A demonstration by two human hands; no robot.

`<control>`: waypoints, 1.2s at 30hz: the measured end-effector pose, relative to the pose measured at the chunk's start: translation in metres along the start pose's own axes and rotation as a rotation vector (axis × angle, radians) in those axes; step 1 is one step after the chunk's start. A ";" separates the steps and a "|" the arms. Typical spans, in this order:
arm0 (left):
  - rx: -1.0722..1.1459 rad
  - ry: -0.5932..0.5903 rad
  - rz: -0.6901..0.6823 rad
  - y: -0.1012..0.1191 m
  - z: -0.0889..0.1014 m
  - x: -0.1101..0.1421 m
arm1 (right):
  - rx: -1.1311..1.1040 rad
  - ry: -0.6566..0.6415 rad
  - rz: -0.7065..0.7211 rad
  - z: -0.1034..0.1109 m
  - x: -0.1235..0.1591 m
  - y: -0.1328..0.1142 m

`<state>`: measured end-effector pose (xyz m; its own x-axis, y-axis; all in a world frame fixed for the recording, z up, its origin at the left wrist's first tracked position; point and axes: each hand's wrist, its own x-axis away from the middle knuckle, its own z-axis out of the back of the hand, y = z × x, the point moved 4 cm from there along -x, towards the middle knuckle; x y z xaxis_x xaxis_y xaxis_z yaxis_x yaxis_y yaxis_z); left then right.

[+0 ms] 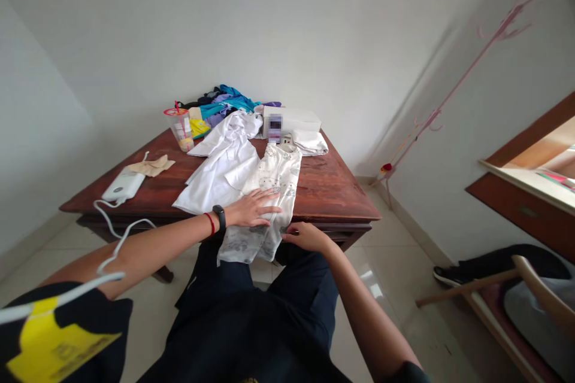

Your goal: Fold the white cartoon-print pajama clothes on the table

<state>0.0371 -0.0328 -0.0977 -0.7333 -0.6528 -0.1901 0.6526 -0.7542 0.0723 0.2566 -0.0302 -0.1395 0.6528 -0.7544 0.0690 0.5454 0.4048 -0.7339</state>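
A thin white garment (279, 175) with a grey print lies lengthwise on the table, its lower end hanging over the front edge toward my lap. My left hand (254, 208) rests flat on it with fingers spread. At the garment's right side, by the table edge, my right hand (308, 236) has its fingers curled, thumb and forefinger closed at the cloth's border. A plain white garment (220, 173) lies loosely spread just left of the printed one, partly under it or touching it; which one I cannot tell.
On the dark wooden table (332, 185) are a clothes pile (229, 99), a plastic cup with straw (182, 128), a white box (296, 116), a folded white cloth (311, 142) and a white power bank (124, 184) with a cable. A chair (489, 323) stands right.
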 end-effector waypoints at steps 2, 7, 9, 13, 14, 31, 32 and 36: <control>0.038 0.023 -0.016 0.001 0.001 0.001 | -0.056 -0.067 0.060 -0.006 -0.006 0.002; 0.150 0.074 0.044 -0.001 0.005 0.000 | -0.247 -0.205 0.153 -0.036 -0.012 0.004; 0.205 0.109 0.068 -0.001 0.006 0.000 | -0.302 -0.206 0.159 -0.050 -0.012 0.006; 0.214 0.143 0.115 0.001 0.003 0.004 | -0.406 -0.106 0.146 -0.073 -0.013 0.010; 0.203 0.149 0.131 0.003 0.002 0.006 | -0.424 -0.070 0.135 -0.076 -0.012 0.010; 0.670 0.372 0.453 0.129 0.036 0.081 | -1.118 0.085 0.024 -0.065 0.012 -0.073; 0.662 0.397 0.471 0.130 0.031 0.083 | -1.151 0.085 0.025 -0.067 0.011 -0.076; 0.636 0.520 0.541 0.125 0.019 0.082 | -1.260 0.061 0.066 -0.069 0.012 -0.086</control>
<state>0.0550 -0.1817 -0.0853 -0.0912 -0.9236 -0.3723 0.5398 -0.3600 0.7609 0.1817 -0.1093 -0.1222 0.6159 -0.7878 0.0009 -0.3876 -0.3040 -0.8703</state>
